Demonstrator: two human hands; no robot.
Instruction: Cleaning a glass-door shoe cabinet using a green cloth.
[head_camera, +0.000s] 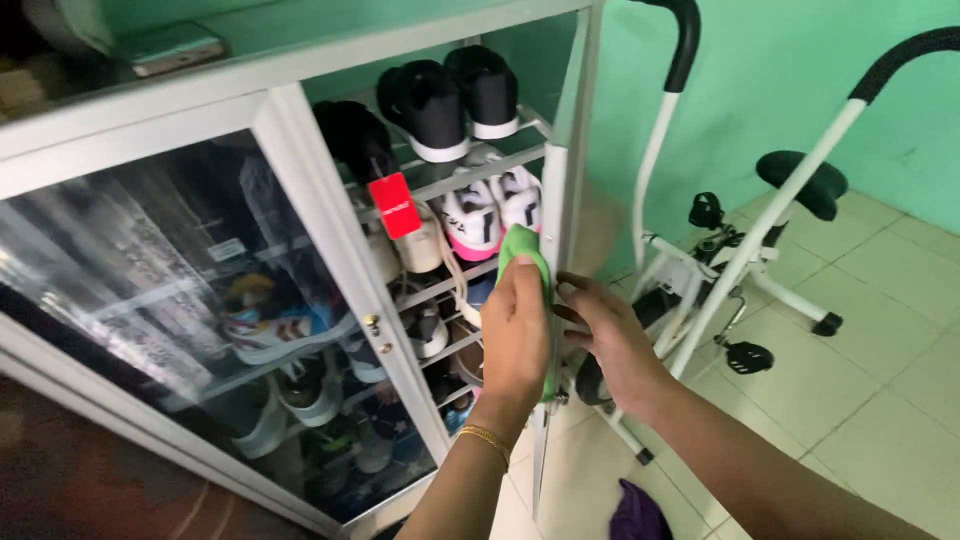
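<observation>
Head view shows my left hand (515, 335) pressing a green cloth (527, 262) flat on the edge of the open glass door (553, 240) of a white shoe cabinet (310, 180). That grip is wrapped around the cloth, which sits near the middle of the picture. My right hand (610, 345) is at 3 o'clock from it, touching the door's outer side; its fingers curl on the frame and hold nothing else.

To wipe well, I think I should keep the cloth flat, hold the door steady with the right hand, and press softly so the thin frame does not swing.

Inside the cabinet are wire shelves full of shoes: black shoes (450, 95) at 12 o'clock and white and pink sneakers (490, 210) just under them. A red tag (395, 205) hangs at 10 o'clock from the cloth. The other door (170, 290), at 9 o'clock, is shut and shiny.

The floor (880, 400) has pale tiles. A white exercise bike (740, 250) stands at 3 o'clock by a green wall (780, 60). A purple cloth (638, 515) lies on the floor at 6 o'clock.
</observation>
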